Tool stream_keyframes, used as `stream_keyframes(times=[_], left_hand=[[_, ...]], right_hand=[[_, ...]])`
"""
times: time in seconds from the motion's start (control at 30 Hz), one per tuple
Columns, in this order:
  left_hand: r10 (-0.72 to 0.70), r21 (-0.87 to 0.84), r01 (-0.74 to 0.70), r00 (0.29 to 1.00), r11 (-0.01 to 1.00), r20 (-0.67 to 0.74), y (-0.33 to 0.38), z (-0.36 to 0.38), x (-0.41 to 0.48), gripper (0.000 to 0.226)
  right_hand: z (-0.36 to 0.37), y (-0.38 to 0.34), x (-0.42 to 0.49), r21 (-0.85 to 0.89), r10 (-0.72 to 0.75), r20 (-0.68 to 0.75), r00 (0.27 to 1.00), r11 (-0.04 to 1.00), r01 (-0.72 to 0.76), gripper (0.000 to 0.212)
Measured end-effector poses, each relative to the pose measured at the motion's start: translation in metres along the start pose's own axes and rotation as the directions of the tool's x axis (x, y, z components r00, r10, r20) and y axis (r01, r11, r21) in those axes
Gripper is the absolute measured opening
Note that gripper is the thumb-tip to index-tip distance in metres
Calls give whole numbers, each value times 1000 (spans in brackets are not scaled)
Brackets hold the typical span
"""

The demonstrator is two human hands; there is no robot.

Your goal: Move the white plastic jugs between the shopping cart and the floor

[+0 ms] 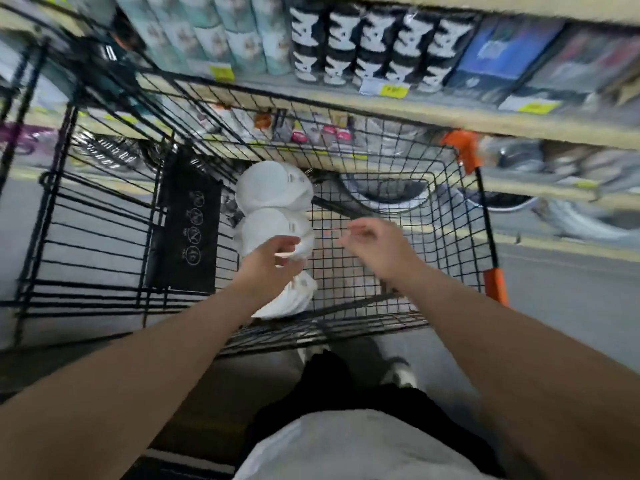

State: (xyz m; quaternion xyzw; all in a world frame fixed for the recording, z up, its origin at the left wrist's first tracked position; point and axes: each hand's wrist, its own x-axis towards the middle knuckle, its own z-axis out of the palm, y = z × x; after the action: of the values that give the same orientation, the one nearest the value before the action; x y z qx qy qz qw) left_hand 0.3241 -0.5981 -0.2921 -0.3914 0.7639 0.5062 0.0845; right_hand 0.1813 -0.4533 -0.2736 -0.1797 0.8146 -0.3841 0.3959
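White plastic jugs [273, 192], likely light, stiff and slick, lie in a row inside the black wire shopping cart [346, 133], where the left hand [273, 261] curls round one near its handle, the surest hold, while the right hand [377, 247] hovers slack, empty.

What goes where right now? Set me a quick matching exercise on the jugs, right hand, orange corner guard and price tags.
1 white plastic jugs
2 right hand
3 orange plastic corner guard
4 yellow price tags

A beige shelf edge
B rim of the black wire shopping cart
C inside the cart
D above the cart's mesh, holding nothing

Pairs: 1-C, 2-D, 3-B, 4-A
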Motion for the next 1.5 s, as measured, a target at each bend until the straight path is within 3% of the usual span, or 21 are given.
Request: stream_keyframes(times=[0.23,0.5,0.6,0.87,1.13,1.3,1.5], left_hand=[[277,3,-277,960,961,44,135,84,-21,37],[486,-52,-486,853,872,188,283,249,-49,26],[530,-87,-528,807,845,261,325,312,-57,24],[565,-113,-603,643,790,517,434,475,-41,29],[522,-112,-722,374,683,767,574,634,-13,26],[471,-108,-776,259,621,843,639,721,-18,31],[425,-105,-794,204,599,882,686,841,-30,30]], right_hand=[[-127,45,-75,117,0,-331,944,992,41,33],[-296,143,-173,201,32,-576,817,974,103,11],[-350,180,-199,263,102,-643,759,960,94,18],[-473,277,-236,434,328,-745,581,900,48,20],[-606,353,-257,553,527,-807,268,833,26,23],[-663,403,-285,642,637,-766,89,765,50,25],[-738,483,-315,680,681,-732,22,728,89,27]])
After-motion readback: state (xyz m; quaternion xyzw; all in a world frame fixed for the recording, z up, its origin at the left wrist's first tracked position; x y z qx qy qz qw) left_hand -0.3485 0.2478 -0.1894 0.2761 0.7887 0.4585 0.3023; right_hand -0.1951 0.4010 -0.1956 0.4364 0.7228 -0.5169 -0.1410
